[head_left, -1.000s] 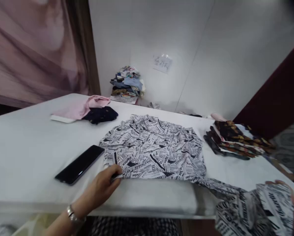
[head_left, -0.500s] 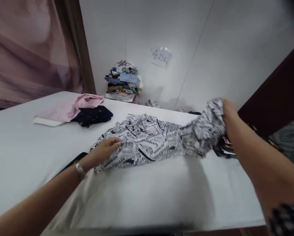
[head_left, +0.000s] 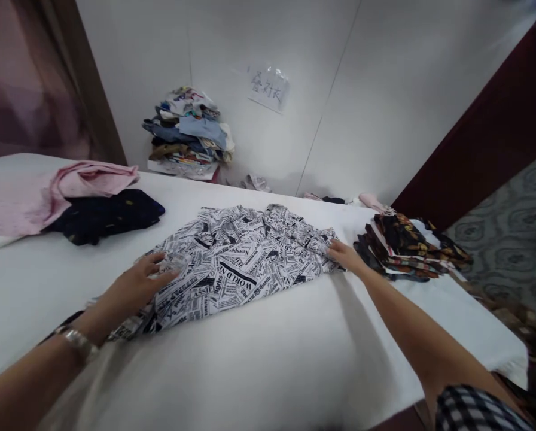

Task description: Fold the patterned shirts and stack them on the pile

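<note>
While both hands lie flat, fingers spread, the newsprint shirt [head_left: 241,263] looks thin and floppy. Left hand [head_left: 136,287] presses one edge, right hand [head_left: 346,256] the other; I'd pinch corners.

We see a brightly, evenly lit view with the white table [head_left: 272,359] near overexposed at the bottom centre, a soft shadow under the right forearm, a dim blurred upper left, wide-angle bending at the frame edges, and slight softness over the left hand [head_left: 133,290].
</note>
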A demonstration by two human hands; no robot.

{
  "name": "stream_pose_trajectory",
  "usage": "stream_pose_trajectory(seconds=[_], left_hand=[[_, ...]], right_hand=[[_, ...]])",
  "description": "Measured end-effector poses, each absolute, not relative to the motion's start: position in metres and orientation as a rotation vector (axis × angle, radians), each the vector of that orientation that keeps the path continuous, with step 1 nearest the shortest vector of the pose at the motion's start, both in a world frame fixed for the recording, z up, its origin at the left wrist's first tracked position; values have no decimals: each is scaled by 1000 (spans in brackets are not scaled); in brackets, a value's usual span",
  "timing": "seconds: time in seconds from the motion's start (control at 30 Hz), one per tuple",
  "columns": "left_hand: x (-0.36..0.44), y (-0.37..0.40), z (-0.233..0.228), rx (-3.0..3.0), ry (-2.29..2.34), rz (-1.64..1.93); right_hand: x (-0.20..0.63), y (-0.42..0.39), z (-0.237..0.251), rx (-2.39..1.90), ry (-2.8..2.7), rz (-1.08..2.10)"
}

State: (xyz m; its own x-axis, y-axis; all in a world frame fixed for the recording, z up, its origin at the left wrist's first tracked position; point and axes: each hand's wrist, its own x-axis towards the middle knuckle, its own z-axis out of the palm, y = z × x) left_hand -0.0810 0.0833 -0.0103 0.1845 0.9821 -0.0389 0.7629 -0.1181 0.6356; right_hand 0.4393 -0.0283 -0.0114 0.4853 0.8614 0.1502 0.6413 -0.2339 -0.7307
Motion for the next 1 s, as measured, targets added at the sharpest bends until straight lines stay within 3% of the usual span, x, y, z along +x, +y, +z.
stream_pose_trajectory(seconds=[0.17,0.47,0.83,1.0], left_hand=[[-71,37,-18,2177,1639,428],[-86,23,-10,2112,1640,536],[-117,-9,-12,2002,1513,581],[-122,-14,-28,2168,1643,441]], right_hand=[[453,-57,-46,-2035,-1229,289],[481,-92,-24,-1935,-1098,318],[492,-135,-44,-2107,-1217,187],[485,-143,-51,-2331,-1406,133]])
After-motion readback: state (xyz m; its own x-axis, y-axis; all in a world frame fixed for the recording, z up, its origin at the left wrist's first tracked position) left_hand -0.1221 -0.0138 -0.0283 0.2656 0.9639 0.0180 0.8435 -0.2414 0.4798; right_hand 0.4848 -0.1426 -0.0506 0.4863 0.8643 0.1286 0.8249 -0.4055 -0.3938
